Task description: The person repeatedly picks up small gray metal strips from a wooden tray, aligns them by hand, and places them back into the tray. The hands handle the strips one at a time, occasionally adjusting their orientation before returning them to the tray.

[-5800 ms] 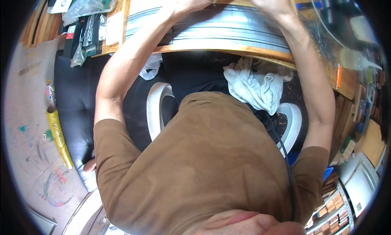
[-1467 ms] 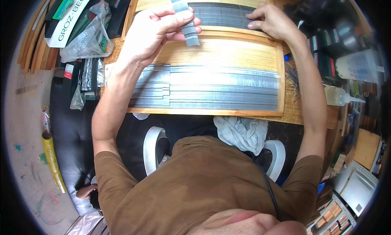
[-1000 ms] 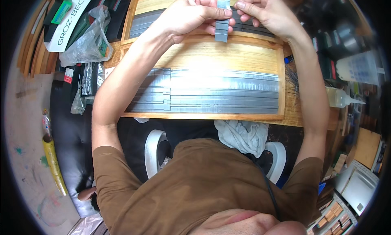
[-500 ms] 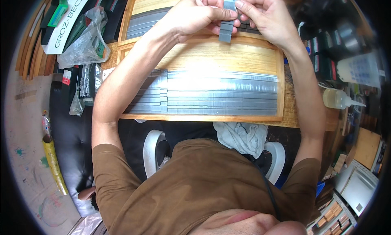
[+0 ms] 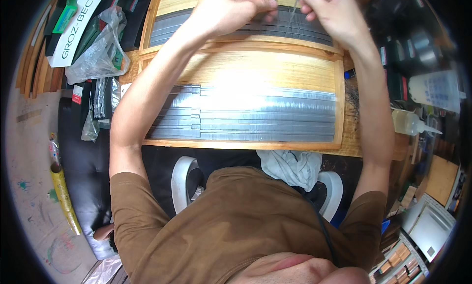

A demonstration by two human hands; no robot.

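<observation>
My left hand (image 5: 236,11) is at the top edge over the far wooden tray (image 5: 143,40), its fingers closed. A small dark grey piece seems to show by its fingertips, but the picture's edge cuts it off. To its right, my right hand (image 5: 330,8) pinches a few thin, wire-like metal strips (image 5: 293,14) that hang down over the tray. Under both hands, rows of flat grey metal strips (image 5: 172,28) lie packed in the far tray. Nearer me, a second wooden tray (image 5: 246,145) holds similar shiny rows (image 5: 265,119), with a shorter block (image 5: 184,109) at their left.
Left of the trays lie a clear plastic bag (image 5: 98,53), a white printed strip (image 5: 81,33) and dark boxes. On the right stand a squeeze bottle (image 5: 407,122) and a whitish translucent tub (image 5: 435,91). A pale cloth (image 5: 292,167) hangs below the table edge.
The bundle of flat grey strips, held upright between both hands before, no longer shows whole. My hands have moved slightly up and apart; thin strips now hang from the right hand.
</observation>
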